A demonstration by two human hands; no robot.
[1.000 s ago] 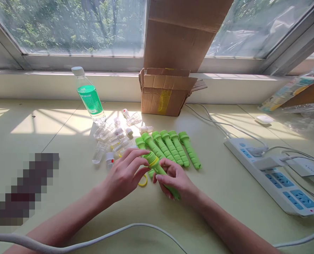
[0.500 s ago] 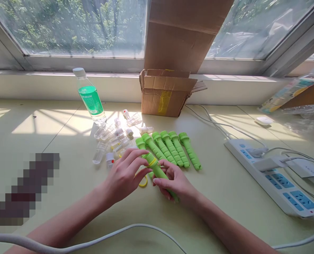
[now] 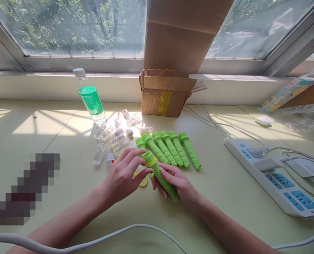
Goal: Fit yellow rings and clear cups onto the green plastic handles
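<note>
My right hand [image 3: 176, 180] is wrapped around a green plastic flashlight body [image 3: 162, 176], tilted with its threaded end up and to the left. A yellow ring [image 3: 152, 162] sits around it just below the threads. Beside that end is my left hand [image 3: 127, 173], thumb and fingers apart, fingertips at the edge of the threads; whether they touch is hard to tell. Under the left fingers a loose yellow ring [image 3: 144, 182] lies on the table. Behind the hands several more green flashlight bodies [image 3: 170, 150] lie in a slanted row.
Clear plastic covers [image 3: 100, 152] and white-capped pieces [image 3: 110, 159] lie in a pile at left. Behind them stands a green-labelled bottle [image 3: 91, 100]. A cardboard box [image 3: 167, 97] is by the window. A power strip [image 3: 276, 178] with cables lies at right; a cable [image 3: 125, 228] crosses the front.
My left fingers have drawn back slightly from the threaded end. My right thumb has shifted up along the flashlight body, which shows more of its length.
</note>
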